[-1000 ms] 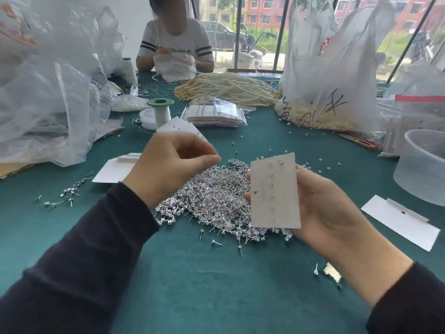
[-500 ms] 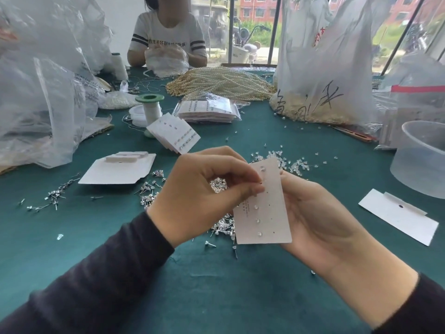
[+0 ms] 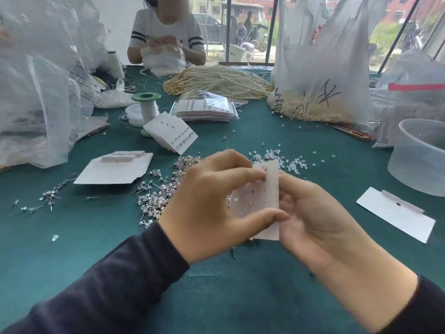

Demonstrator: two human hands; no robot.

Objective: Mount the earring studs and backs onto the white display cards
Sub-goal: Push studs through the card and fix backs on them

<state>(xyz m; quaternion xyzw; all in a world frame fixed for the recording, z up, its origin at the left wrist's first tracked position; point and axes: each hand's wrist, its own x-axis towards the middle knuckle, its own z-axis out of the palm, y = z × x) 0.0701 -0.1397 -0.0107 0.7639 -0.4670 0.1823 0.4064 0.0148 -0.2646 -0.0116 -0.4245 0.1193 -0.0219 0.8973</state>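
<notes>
A white display card (image 3: pixel 262 201) with several studs in it stands upright between my hands above the green table. My right hand (image 3: pixel 310 213) holds it from behind, fingers curled round its right edge. My left hand (image 3: pixel 212 208) covers the card's left side, with a fingertip pressing a stud near the top and the thumb across the lower part. A heap of silver earring studs (image 3: pixel 156 196) lies on the cloth behind my left hand. Clear earring backs (image 3: pixel 289 162) are scattered just beyond the card. Finished cards (image 3: pixel 171 132) lean in a stack farther back.
Blank cards lie at left (image 3: pixel 113 168) and right (image 3: pixel 395 213). A clear plastic tub (image 3: pixel 419 157) stands at the right edge. A green-topped spool (image 3: pixel 148 106), bagged cards (image 3: pixel 204 109), pearl strands (image 3: pixel 216 80) and big plastic bags (image 3: pixel 36 104) crowd the back. Another person (image 3: pixel 166 37) sits opposite.
My left hand came from above the stud heap across to the card and now presses a stud into it. The card has turned more upright in my right hand.
</notes>
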